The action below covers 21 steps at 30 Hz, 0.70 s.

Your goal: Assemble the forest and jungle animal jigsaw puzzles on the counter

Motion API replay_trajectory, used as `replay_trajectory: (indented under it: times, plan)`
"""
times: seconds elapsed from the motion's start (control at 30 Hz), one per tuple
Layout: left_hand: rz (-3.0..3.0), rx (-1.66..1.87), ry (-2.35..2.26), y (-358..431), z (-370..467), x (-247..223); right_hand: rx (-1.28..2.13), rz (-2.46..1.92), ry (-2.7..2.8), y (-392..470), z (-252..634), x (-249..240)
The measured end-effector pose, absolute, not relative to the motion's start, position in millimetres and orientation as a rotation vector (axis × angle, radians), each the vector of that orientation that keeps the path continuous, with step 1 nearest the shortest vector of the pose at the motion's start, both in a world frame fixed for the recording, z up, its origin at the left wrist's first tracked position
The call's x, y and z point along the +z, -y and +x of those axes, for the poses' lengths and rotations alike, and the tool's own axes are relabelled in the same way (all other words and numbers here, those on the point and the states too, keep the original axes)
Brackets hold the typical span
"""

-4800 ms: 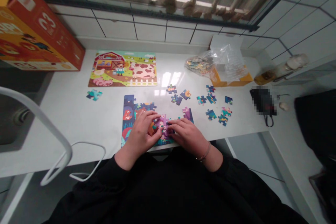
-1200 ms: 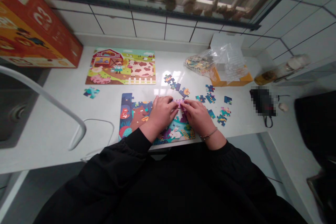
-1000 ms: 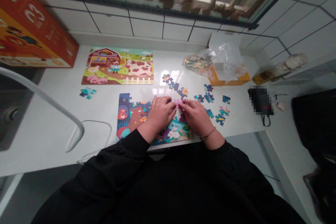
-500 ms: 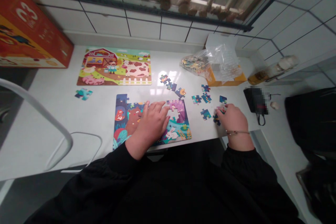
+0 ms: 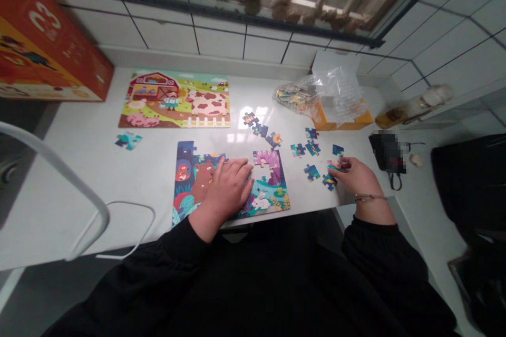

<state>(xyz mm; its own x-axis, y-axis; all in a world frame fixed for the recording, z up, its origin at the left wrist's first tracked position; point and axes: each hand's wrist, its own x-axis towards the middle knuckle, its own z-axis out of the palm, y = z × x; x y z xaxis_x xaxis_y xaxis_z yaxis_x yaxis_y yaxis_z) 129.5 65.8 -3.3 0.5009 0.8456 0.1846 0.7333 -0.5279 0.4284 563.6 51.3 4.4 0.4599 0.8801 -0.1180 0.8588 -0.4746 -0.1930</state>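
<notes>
A partly filled animal puzzle (image 5: 276, 201) with a bear and a white rabbit lies near the table's front edge, with a gap right of its middle. Flat on it rests my left hand (image 5: 230, 189), fingers spread and holding nothing. To the right, my right hand (image 5: 358, 175) pinches a colourful puzzle piece (image 5: 334, 165) between thumb and forefinger. Just below that piece lies a dark blue piece (image 5: 329, 182). Several loose pieces (image 5: 312, 172) are spread between the puzzle and my right hand, and a few more (image 5: 260, 129) sit above the puzzle.
A finished farm puzzle (image 5: 177, 100) lies at the back left, with a lone piece (image 5: 128, 140) below it. An orange box (image 5: 51, 37) stands far left, beyond a white curved stand (image 5: 67, 166). A bagged pile (image 5: 294, 96), yellow tray (image 5: 348, 125), bottle (image 5: 391, 116) and black object (image 5: 386, 151) are right.
My right hand has shifted slightly right, uncovering more of the piece at its fingertips and the dark blue one below. The left hand stays on the puzzle. The whole view has shifted slightly.
</notes>
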Motion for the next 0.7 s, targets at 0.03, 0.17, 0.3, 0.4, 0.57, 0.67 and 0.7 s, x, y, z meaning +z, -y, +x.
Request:
replay_trajectory:
  times: [0.03, 0.17, 0.3, 0.4, 0.57, 0.67, 0.7]
  plan:
    - [2.446, 0.550, -1.329, -65.9, 129.4, -3.0, 0.337, -2.560, 1.550, -51.1, 564.0, 4.3]
    - [2.422, 0.563, -1.317, -66.3, 129.1, -1.5, 0.342, -2.369, 1.580, -50.0, 557.7, 10.0]
    - [2.419, 0.569, -1.310, -66.5, 128.9, -0.7, 0.323, -2.205, 1.603, -52.1, 543.9, 22.3]
    - [2.423, 0.581, -1.305, -66.7, 128.6, -1.7, 0.441, -2.051, 1.599, -55.7, 529.8, 30.0]
    - [2.432, 0.589, -1.298, -66.5, 128.5, -3.0, 0.898, -1.731, 1.539, -62.7, 486.0, 34.6]
    - [2.422, 0.589, -1.295, -66.4, 128.5, -3.1, 1.097, -1.631, 1.601, -67.2, 449.3, 34.1]
    - [2.419, 0.589, -1.294, -66.4, 128.4, -3.1, 1.131, -1.614, 1.624, -68.6, 437.3, 33.5]
